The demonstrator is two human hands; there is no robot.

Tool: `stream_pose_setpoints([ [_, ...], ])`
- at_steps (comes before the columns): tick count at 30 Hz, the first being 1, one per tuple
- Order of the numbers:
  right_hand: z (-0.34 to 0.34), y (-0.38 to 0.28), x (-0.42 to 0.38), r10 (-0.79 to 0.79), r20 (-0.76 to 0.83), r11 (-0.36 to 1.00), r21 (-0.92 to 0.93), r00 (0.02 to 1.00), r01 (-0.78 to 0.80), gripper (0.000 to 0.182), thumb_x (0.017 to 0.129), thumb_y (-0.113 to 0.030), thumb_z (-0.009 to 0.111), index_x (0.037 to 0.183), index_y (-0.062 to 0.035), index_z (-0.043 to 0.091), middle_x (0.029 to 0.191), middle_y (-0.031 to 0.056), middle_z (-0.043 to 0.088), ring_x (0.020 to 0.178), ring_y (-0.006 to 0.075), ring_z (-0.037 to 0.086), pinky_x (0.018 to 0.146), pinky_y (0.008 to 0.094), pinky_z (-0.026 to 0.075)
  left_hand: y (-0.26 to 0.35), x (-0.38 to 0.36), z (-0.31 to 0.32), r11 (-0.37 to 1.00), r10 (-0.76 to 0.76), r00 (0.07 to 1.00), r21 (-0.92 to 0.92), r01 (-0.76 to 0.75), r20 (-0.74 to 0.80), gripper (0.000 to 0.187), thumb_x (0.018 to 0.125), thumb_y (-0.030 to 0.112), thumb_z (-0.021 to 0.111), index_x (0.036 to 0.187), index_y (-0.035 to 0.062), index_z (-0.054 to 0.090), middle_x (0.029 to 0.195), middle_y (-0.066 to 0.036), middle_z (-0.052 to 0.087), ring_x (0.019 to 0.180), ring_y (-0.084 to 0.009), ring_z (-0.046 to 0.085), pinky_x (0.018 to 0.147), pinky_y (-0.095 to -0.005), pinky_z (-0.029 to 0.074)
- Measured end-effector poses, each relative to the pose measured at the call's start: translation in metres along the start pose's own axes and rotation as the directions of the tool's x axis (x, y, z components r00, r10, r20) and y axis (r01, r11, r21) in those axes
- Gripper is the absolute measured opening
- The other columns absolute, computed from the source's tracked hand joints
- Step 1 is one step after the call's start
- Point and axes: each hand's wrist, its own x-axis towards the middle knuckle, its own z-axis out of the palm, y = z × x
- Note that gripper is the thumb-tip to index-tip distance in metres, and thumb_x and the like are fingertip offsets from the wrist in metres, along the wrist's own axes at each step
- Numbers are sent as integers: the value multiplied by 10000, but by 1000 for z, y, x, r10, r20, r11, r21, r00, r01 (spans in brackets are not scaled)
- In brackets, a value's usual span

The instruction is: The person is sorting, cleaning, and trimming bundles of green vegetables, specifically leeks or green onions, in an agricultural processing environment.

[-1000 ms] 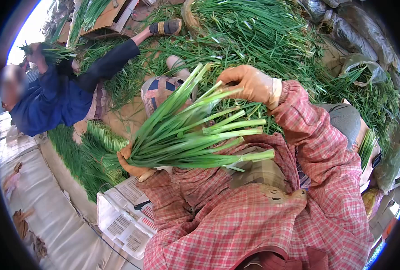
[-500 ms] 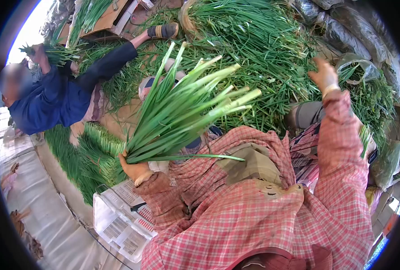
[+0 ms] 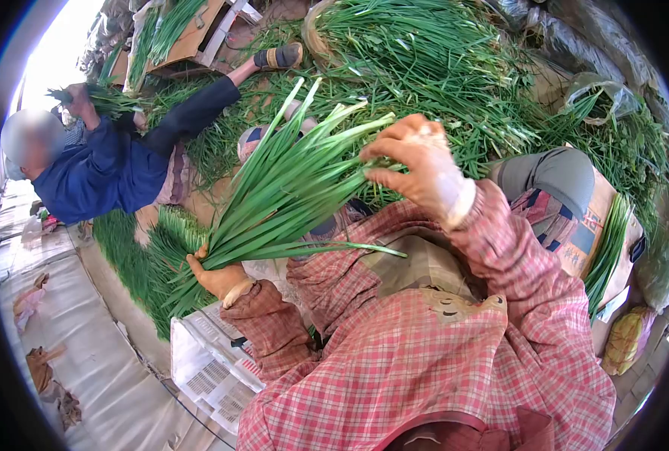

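Observation:
A loose bunch of garlic chives [image 3: 289,177] fans out in front of me, pale cut ends up and to the right. My left hand [image 3: 218,278], in an orange-tan glove, is closed around its leafy lower end. At the pale ends, my gloved right hand [image 3: 417,165] has thumb and fingers curled about some of the stalks; their exact contact is partly blurred. Below the left hand lies a pile of chives [image 3: 165,263], and a white plastic crate [image 3: 214,361] stands beside it.
A big heap of chives [image 3: 424,45] spreads ahead. At left a person in blue [image 3: 101,177] sits holding chives. More chives [image 3: 609,255] lie on cardboard by my right knee [image 3: 556,177]. Plastic bags [image 3: 582,45] line the back right; pale sheeting [image 3: 101,361] covers the left.
My right hand has come in from the heap at the right to the pale ends of the bunch. The left hand keeps its hold in nearly the same place. My view has shifted slightly.

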Motion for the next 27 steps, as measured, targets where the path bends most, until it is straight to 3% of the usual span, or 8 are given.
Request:
stream_pose_setpoints([
  [3, 22, 22, -3, 164, 78, 939, 294, 983, -180, 164, 735, -252, 643, 796, -101, 627, 790, 30, 563, 824, 169, 490, 760, 321, 357, 0, 2, -4, 999, 7, 1000, 52, -5, -30, 246, 924, 291, 395, 755, 122, 454, 766, -7, 500, 758, -143, 478, 726, -308, 426],
  [5, 22, 40, -10, 367, 139, 620, 701, 920, -353, 168, 770, -245, 632, 804, -81, 616, 769, 22, 557, 751, 142, 495, 704, 288, 383, -7, 2, -15, 884, 174, 984, 436, -172, 36, 191, 919, 238, 413, 789, 101, 443, 809, -29, 519, 797, -158, 489, 748, -327, 442],
  [9, -21, 78, -28, 535, -177, 340, 940, 826, -19, 161, 879, -208, 525, 882, -52, 566, 716, -12, 510, 647, 93, 449, 646, 235, 387, -6, 19, -64, 566, 224, 971, 800, -200, 84, 235, 826, 104, 552, 1003, 24, 421, 938, -74, 537, 845, -187, 521, 729, -330, 473],
  [11, -40, 89, -33, 607, -188, 239, 970, 772, 48, 171, 905, -200, 480, 880, -52, 561, 700, -9, 501, 626, 79, 432, 620, 211, 366, -9, 9, -59, 412, 216, 970, 890, -193, 110, 387, 781, 33, 603, 1106, -2, 396, 1026, -101, 538, 879, -202, 532, 699, -327, 490],
  [13, -32, 73, -34, 571, -216, 526, 837, 792, -150, 206, 899, -240, 494, 877, -49, 568, 702, -6, 518, 595, 74, 404, 565, 219, 345, -12, 5, -57, 211, 230, 952, 945, -250, 201, 371, 787, 47, 602, 1095, 4, 400, 1038, -105, 538, 883, -205, 534, 712, -338, 489],
  [17, 3, 8, -10, 392, 94, 703, 611, 915, -364, 300, 801, -272, 635, 892, 10, 589, 774, 67, 608, 722, 111, 534, 654, 249, 440, -17, 3, -53, 266, 260, 940, 920, -289, 220, 321, 781, 56, 608, 1035, 23, 415, 989, -100, 551, 863, -197, 537, 731, -335, 473],
  [26, 44, 5, -11, 482, 354, -8, 917, 802, -400, 112, 796, -162, 589, 802, -51, 602, 656, -22, 527, 562, 60, 439, 526, 193, 336, -22, -12, -35, 2, 400, 797, 869, -495, 453, 176, 858, 155, 549, 903, 8, 464, 882, -109, 557, 814, -190, 541, 764, -316, 450],
  [27, 45, 6, -12, 488, 349, -39, 925, 800, -379, 126, 798, -172, 597, 814, -48, 599, 658, -25, 522, 567, 60, 442, 531, 193, 340, -20, -8, -37, 305, 389, 864, 840, -448, 319, 161, 879, 164, 510, 900, 11, 464, 881, -111, 553, 816, -191, 538, 771, -320, 456],
])
